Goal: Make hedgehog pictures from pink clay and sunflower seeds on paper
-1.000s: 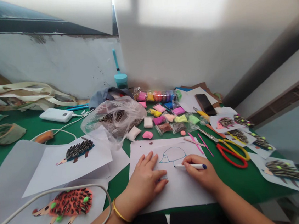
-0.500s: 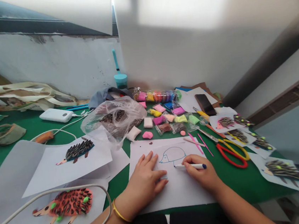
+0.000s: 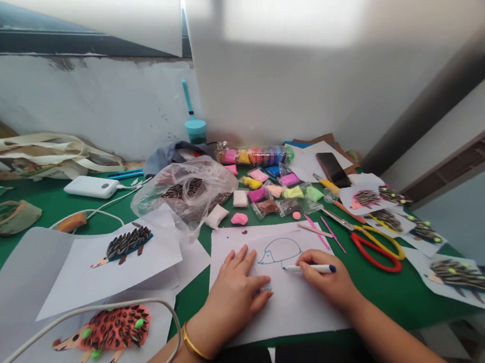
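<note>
A white sheet of paper (image 3: pixel 299 308) lies in front of me on the green table. On it is a blue outline drawing of a hedgehog (image 3: pixel 280 250), with a pointed snout, an eye, a rounded back and a short leg line below. My right hand (image 3: pixel 328 279) grips a white marker with a dark blue end (image 3: pixel 321 268), its tip at the leg line under the body. Fingers spread, my left hand (image 3: pixel 238 286) lies flat on the paper left of the drawing. A small bluish piece, partly hidden, shows by its thumb.
Packets of coloured clay (image 3: pixel 266 206) and a plastic bag of sunflower seeds (image 3: pixel 183 190) lie behind the paper. Right are scissors (image 3: pixel 374 242), pink tools (image 3: pixel 317 231) and several small hedgehog pictures (image 3: pixel 460 274). Left, a white cable (image 3: pixel 151 300) loops over a red hedgehog picture (image 3: pixel 115 330).
The marker tip has shifted very slightly to the right along the bottom of the leg line. My left hand stays in place.
</note>
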`<state>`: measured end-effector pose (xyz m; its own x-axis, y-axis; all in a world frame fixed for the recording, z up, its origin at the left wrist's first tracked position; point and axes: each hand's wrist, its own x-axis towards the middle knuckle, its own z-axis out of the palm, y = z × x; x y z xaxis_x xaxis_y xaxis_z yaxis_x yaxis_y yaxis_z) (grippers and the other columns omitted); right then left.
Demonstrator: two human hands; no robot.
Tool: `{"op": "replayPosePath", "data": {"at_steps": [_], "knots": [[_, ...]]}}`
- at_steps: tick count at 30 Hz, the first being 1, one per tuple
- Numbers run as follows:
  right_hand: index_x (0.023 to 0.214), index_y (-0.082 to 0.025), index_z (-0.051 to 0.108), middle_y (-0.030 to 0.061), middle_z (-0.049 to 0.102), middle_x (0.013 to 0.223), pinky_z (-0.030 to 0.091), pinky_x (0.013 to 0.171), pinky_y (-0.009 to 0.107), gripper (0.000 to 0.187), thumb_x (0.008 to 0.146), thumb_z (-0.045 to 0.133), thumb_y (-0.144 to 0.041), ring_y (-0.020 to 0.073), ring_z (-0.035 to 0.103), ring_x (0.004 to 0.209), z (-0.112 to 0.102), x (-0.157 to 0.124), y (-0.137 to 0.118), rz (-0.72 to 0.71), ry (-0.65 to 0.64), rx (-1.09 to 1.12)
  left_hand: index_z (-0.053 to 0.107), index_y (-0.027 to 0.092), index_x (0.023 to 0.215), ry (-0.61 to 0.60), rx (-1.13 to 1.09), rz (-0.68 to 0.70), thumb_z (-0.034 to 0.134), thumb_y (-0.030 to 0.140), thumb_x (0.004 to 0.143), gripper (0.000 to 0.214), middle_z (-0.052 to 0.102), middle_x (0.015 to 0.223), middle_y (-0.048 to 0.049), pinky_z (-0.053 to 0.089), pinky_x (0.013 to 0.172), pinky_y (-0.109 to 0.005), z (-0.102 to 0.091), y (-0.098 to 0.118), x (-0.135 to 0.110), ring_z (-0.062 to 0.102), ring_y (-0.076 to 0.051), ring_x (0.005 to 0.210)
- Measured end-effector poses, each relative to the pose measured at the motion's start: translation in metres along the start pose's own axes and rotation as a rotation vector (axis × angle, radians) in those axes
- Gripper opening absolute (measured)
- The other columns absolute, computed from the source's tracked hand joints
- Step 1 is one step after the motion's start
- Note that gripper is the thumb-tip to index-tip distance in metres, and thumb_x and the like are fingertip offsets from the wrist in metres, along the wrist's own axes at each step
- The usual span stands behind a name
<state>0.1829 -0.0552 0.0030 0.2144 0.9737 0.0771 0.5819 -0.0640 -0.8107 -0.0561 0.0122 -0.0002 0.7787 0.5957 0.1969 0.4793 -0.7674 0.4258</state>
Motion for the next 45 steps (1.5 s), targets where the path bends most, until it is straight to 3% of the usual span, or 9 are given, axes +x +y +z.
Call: {"op": "replayPosePath", "data": {"at_steps": [27,45], "knots": [[0.069,-0.020,0.063,0.0014,0.064,0.068,0.043,0.058,0.026,0.018,0.081,0.053,-0.030,0.0174,0.058,0.064,-0.0005,0.0007,0.0015,0.005,0.001,0.017,0.073,0.031,0.107,-0.021,-0.003,-0.011,0.068,0.037,0.084,0.024,0.050,0.142,-0.0119,0.029,0.110,-0.061,0.0000,-0.0005,0.0006,0.037,-0.037,0.137],[0.077,-0.021,0.065,0.0028,0.068,0.078,0.047,0.067,0.027,0.017,0.084,0.054,-0.032,0.0196,0.062,0.075,-0.0003,0.0016,0.0064,0.019,0.058,0.009,0.073,0.031,0.107,-0.017,0.001,-0.005,0.068,0.037,0.084,0.024,0.051,0.141,-0.0122,0.029,0.109,-0.062,0.0006,-0.0011,0.0006,0.037,-0.038,0.137]]}}
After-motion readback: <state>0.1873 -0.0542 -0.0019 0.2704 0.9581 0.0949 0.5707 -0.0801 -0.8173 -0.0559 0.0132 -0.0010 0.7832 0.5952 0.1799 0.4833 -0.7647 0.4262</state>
